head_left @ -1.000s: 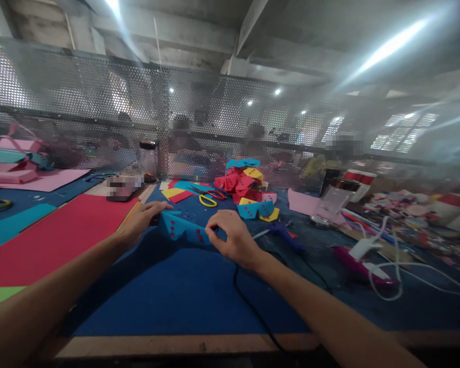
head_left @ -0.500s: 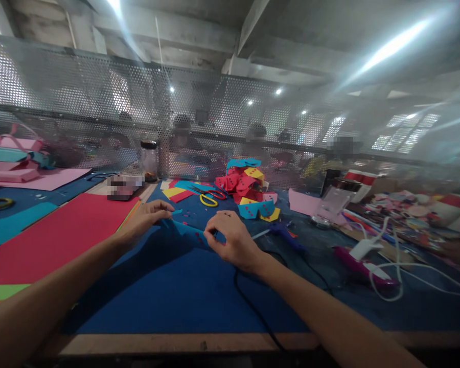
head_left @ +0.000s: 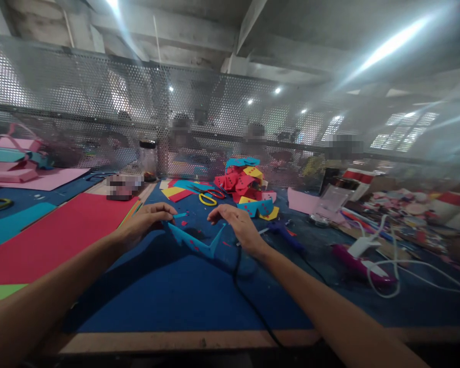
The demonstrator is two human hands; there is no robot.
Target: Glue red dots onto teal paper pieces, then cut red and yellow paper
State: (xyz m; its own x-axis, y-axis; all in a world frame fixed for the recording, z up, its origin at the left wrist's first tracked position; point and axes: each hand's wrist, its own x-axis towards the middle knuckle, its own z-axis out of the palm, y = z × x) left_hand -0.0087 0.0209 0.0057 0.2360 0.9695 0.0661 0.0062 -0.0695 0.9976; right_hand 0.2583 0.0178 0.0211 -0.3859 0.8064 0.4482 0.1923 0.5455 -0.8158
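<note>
A folded strip of blue paper (head_left: pixel 194 244) with red dots hangs just above the blue tabletop. My left hand (head_left: pixel 147 221) pinches its left end between thumb and fingers. At the other end, a narrow flap bends upward. Just beyond that flap is my right hand (head_left: pixel 238 225), with loosely curved fingers apart and nothing visible in them. Behind both hands lie scissors (head_left: pixel 207 198) with yellow and red handles. A pile of folded red, blue and yellow paper pieces (head_left: pixel 243 183) sits farther back.
Red paper sheets (head_left: pixel 57 232) lie on the left, near a phone-like object (head_left: pixel 124 187). A blue glue gun (head_left: pixel 285 236) with a black cord lies right of my hands. Farther right are a magenta power strip (head_left: pixel 362 267), a clear jar (head_left: pixel 331 202) and paper scraps. A perforated metal screen (head_left: pixel 199 102) stands behind.
My right hand has let go of the blue paper's right end and moved slightly away. That end now shows an upturned flap. My left hand keeps its hold.
</note>
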